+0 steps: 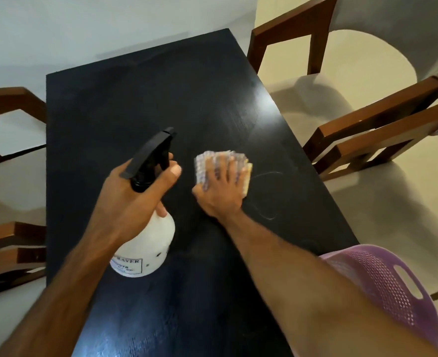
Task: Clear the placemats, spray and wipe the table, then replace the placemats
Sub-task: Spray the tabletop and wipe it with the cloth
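Your left hand (132,194) is curled round the neck of a white spray bottle (145,243) with a black trigger head, holding it tilted just above the near middle of the table (135,99), nozzle pointing away from you. Your right hand (220,189) lies flat with fingers spread, pressing a folded, pale checked cloth (212,158) onto the tabletop just right of the bottle. The table is dark, almost black, with faint curved streaks beside the cloth. Wooden chairs (367,140) stand along both sides on a pale floor, and a purple perforated basket (382,284) sits at the table's near right corner.
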